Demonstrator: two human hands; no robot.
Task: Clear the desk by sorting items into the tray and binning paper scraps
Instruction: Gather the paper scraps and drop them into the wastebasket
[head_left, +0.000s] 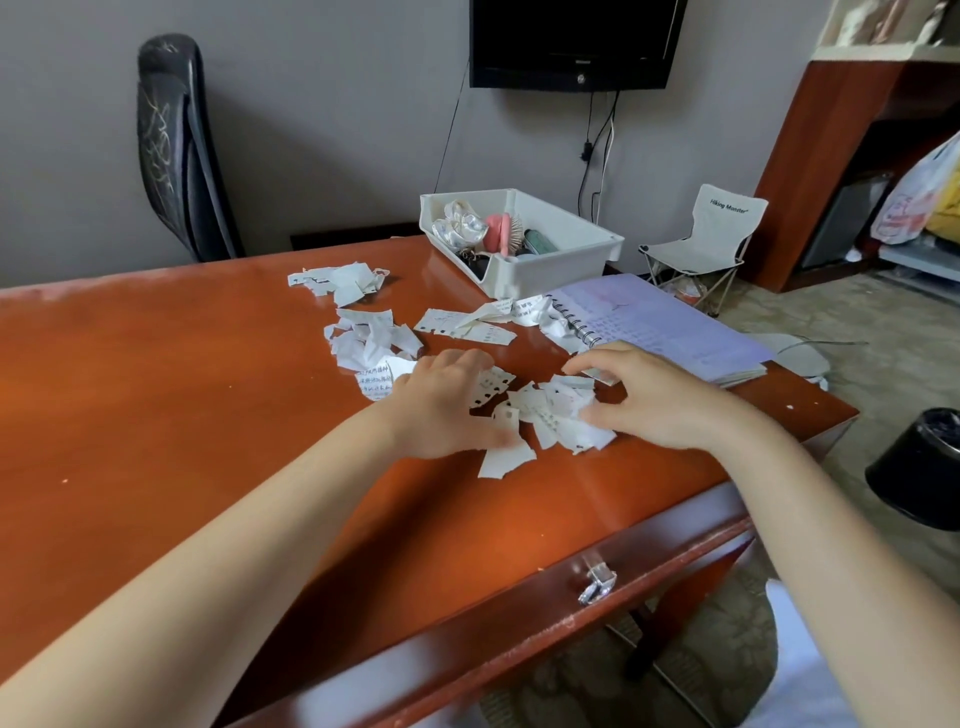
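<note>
Several items already sit in the tray, but we judge much remains: our left hand and right hand curl round scraps in front of the tray, more lie to its left, and the bin stands well right of it.

Items in the room:
- Black office chair, worn back, at far left against the grey wall.
- Dark flat screen, wall-mounted, with black cables hanging below it.
- Small white folding camp chair, printed "Hiking Monster", on the floor.
- Red-brown wooden cabinet at right.
- White plastic bag beside the cabinet.
</note>
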